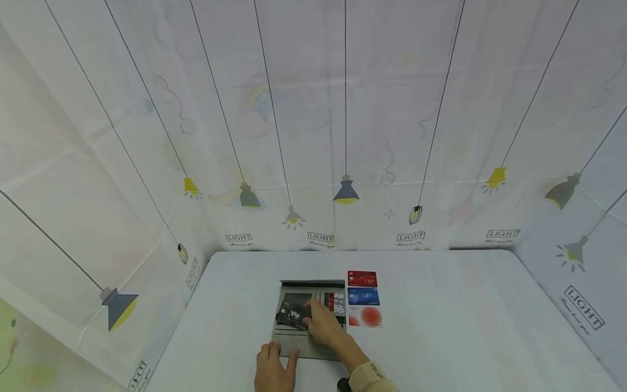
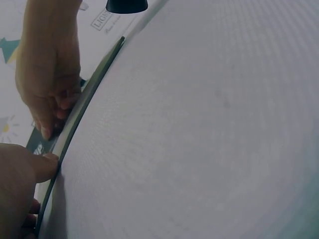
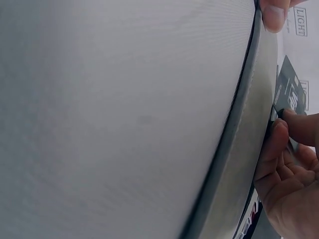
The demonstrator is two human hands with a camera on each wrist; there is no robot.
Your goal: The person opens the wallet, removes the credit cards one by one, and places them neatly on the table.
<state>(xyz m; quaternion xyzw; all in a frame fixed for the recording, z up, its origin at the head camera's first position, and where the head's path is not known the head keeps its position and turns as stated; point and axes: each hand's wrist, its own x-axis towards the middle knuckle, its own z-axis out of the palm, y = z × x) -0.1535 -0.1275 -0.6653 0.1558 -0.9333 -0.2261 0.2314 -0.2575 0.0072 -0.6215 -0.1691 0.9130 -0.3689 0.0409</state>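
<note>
A grey wallet (image 1: 313, 347) lies spread open on the white table, its card slots facing up. Between thumb and fingers, my right hand (image 1: 325, 325) pinches a black card (image 1: 292, 314) marked "Vip", tilted over the slots on the wallet's left side. The right wrist view also shows this card (image 3: 290, 84) standing out from the fingertips. At the wallet's lower left corner, my left hand (image 1: 275, 368) grips the edge, its thumb (image 2: 46, 168) on the near border. A red and white patterned card (image 1: 337, 302) shows in the wallet's right part, partly behind my right hand.
To the wallet's right lie a red card (image 1: 362, 279), a blue card (image 1: 363, 296) and a white card with red circles (image 1: 365, 316), stacked in a column. A lamp-print sheet (image 1: 313, 136) hangs behind the white table (image 1: 455, 316).
</note>
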